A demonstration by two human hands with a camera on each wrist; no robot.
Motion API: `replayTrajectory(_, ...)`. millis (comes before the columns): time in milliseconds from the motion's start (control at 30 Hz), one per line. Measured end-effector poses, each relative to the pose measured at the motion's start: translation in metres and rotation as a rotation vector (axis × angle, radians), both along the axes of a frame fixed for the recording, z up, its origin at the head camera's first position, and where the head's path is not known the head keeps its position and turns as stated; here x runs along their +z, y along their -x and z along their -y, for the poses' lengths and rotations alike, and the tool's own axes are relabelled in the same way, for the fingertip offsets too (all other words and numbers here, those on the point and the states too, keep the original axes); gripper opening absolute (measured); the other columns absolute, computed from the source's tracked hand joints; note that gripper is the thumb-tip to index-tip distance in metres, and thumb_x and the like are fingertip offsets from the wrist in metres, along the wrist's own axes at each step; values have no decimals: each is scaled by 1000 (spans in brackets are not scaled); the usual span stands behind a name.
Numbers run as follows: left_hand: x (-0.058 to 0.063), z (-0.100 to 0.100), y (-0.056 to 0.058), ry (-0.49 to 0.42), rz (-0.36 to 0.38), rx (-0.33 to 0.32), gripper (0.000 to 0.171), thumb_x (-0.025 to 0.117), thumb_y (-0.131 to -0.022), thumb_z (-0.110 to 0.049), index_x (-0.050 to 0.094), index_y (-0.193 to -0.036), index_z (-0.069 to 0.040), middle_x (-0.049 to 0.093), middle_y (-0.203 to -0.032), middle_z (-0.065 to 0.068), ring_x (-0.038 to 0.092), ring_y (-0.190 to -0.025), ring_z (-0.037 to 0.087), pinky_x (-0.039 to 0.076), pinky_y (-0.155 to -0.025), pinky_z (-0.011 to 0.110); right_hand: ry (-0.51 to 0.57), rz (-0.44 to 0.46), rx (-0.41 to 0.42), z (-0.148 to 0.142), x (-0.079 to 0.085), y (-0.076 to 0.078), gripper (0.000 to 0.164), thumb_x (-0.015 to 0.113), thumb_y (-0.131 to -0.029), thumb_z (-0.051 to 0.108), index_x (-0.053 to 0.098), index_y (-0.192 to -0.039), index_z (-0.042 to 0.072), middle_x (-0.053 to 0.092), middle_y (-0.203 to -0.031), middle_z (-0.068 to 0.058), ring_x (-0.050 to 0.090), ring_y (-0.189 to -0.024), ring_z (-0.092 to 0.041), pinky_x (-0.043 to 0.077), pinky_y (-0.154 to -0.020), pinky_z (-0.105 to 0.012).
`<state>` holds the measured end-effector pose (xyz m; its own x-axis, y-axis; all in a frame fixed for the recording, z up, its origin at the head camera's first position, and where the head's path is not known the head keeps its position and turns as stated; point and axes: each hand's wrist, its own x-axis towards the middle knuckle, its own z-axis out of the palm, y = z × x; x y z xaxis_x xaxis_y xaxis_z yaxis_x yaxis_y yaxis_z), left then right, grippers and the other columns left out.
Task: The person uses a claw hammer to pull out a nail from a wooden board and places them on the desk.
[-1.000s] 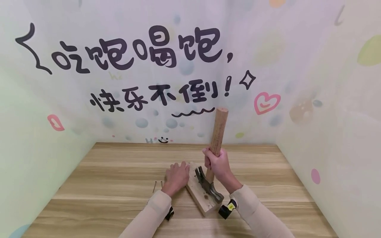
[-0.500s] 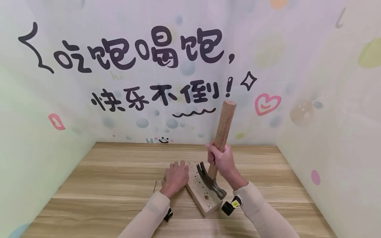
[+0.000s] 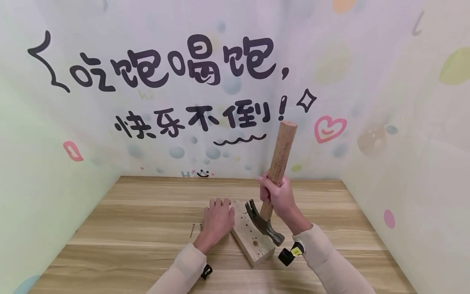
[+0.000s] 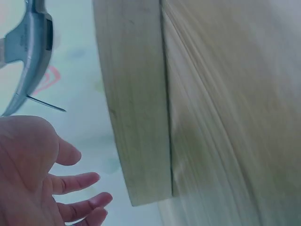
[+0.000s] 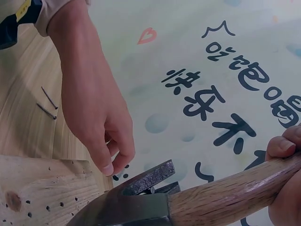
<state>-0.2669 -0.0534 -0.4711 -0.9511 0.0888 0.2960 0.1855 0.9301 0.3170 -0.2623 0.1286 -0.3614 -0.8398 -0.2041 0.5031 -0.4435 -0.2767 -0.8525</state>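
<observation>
My right hand [image 3: 282,198] grips the wooden handle of a claw hammer [image 3: 282,157], held upright with its head low above the right side of a wooden board [image 3: 251,241]. A thin nail [image 4: 46,103] is caught in the hammer's claw and sticks out sideways, as the left wrist view shows. The board's top has several small dark holes. Beside its left edge is my left hand [image 3: 218,220], fingers loosely bent and holding nothing; in the left wrist view its fingers [image 4: 80,182] stand apart from the board.
Two loose nails [image 5: 47,111] lie on the wood-grain table [image 3: 139,228], left of my left hand. Printed white walls [image 3: 176,24] with black lettering enclose the table at the back and both sides. A black wrist camera [image 3: 286,257] sits under the right sleeve.
The right hand has moved right and slightly up with the hammer, so its head uncovers more of the holed board. The left hand has shifted only slightly.
</observation>
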Motion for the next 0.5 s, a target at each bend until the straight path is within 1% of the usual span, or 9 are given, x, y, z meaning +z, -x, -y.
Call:
replayTrajectory(100,4,-2,-7,-50,-14,-72,29,53,-94,-29,60,-114,-10,60,-106,10,51,-95,26,43,-75,42,-4,-5,12,-3,1,-1,22,53,-92,4,40,-75,4,36,-48,-4,31,-39,-20,29,-36,-32)
replayTrajectory(200,8,-4,-12,-109,-40,-164,27,56,-92,-27,61,-112,-9,62,-104,9,53,-94,25,44,-75,39,3,-11,25,-4,1,-2,22,54,-92,4,40,-74,4,35,-48,-5,30,-38,-21,28,-36,-32)
replayTrajectory(333,11,-8,-17,-162,-87,-279,24,59,-90,-25,63,-108,-10,64,-96,6,55,-89,20,45,-73,34,17,-16,39,-6,3,-3,23,55,-91,4,41,-74,3,34,-48,-8,30,-38,-22,28,-36,-33)
replayTrajectory(433,11,-10,-19,-188,-117,-345,22,60,-89,-24,63,-106,-10,65,-92,4,56,-85,16,45,-72,30,22,-18,56,-7,4,-4,22,54,-91,4,41,-74,2,34,-48,-9,30,-38,-22,28,-36,-34)
replayTrajectory(500,11,-12,-20,-200,-135,-377,20,60,-89,-23,63,-105,-11,66,-93,3,56,-85,14,46,-72,29,23,-19,66,-7,4,-5,22,54,-91,4,41,-74,2,34,-48,-9,31,-38,-22,28,-36,-35)
